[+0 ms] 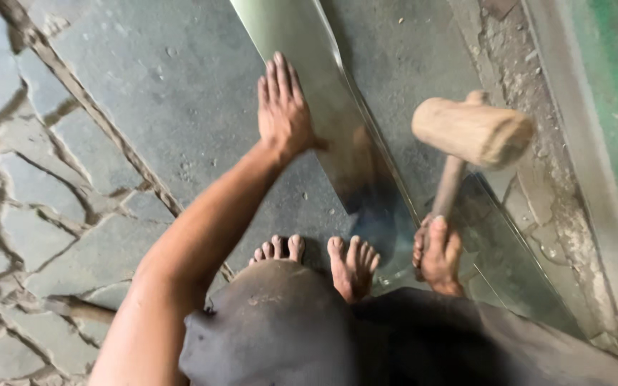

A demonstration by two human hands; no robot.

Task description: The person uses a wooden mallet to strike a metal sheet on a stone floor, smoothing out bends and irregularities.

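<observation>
The left hand [283, 107] lies flat, fingers spread, pressing on the long metal sheet [337, 129] near its edge. The right hand [438, 251] is wrapped tight around the handle of a wooden mallet [472, 131], its head lifted above the sheet. Bare stone floor [144, 93] spreads wide past the left fingers.
</observation>
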